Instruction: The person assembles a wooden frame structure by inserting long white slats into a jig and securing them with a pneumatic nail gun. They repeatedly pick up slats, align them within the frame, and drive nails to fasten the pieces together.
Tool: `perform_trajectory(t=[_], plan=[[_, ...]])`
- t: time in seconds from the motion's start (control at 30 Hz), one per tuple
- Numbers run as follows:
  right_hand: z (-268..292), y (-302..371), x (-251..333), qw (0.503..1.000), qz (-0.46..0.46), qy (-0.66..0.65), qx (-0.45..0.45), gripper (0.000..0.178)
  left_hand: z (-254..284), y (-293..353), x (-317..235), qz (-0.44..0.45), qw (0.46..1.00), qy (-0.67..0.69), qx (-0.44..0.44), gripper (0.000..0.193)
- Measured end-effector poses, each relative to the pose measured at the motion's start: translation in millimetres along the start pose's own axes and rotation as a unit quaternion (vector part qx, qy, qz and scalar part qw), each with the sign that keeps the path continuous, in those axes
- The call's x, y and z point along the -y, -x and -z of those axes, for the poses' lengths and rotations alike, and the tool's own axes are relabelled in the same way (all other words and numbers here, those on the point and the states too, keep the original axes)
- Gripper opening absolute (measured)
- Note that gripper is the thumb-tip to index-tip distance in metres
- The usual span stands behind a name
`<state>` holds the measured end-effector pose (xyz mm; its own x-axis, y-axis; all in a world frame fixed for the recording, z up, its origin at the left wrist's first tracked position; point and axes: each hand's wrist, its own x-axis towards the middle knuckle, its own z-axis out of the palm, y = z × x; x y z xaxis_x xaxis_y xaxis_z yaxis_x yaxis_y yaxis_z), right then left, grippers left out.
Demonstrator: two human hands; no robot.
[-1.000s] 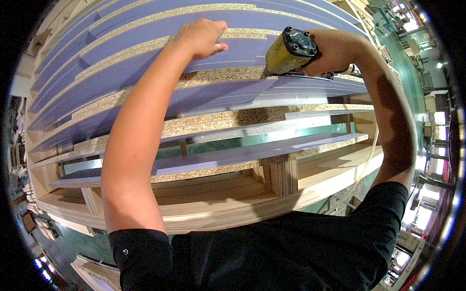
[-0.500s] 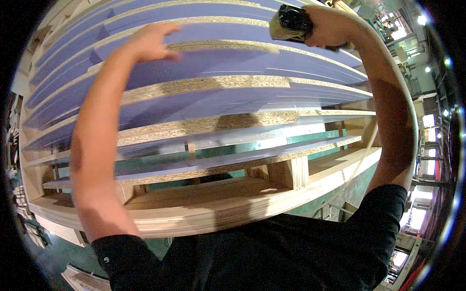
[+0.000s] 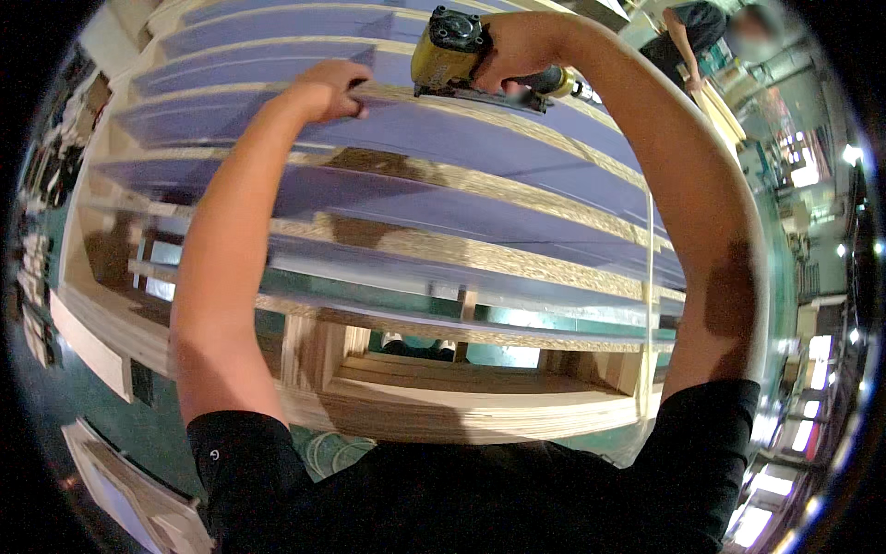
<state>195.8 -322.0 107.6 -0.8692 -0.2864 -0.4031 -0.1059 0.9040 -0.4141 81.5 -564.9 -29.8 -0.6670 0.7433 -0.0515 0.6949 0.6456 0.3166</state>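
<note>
My left hand (image 3: 334,90) is above the edge of a particleboard-cored panel (image 3: 397,92). Its fingers are curved and its thumb stands apart from them; whether it touches the panel is not clear. In my right hand (image 3: 521,51) is a yellow and black air nail gun (image 3: 441,57). Its body hangs over the panel rows, to the right of my left hand. Several of these panels, with purple-blue faces, stand on edge in curved-looking rows before me.
A pale wooden frame (image 3: 443,420) lies along the near side. A pale hose or strap (image 3: 649,305) runs down at the right. Another person (image 3: 688,42) stands at the far right, holding pale strips (image 3: 720,115). Boards (image 3: 120,489) lean at the lower left.
The view has swung right. The nail gun now appears nearer my left hand and more of it shows. My left hand's fingers are more curled. Another person has come into view.
</note>
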Motion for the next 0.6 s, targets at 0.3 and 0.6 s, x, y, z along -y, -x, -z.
perform_trajectory(t=[0.3, 0.6], plan=[[-3.3, -53.5, 48.1, 0.998, -0.058, -0.02, 0.02, 0.031, -6.6, -8.0, 5.0, 0.023, 0.999, -0.036, 0.01, 0.058], [-0.8, -71.0, 31.5, 0.997, -0.068, -0.029, 0.038, 0.034, -13.6, -10.3, 16.5, -0.003, 0.999, -0.038, -0.017, 0.061]])
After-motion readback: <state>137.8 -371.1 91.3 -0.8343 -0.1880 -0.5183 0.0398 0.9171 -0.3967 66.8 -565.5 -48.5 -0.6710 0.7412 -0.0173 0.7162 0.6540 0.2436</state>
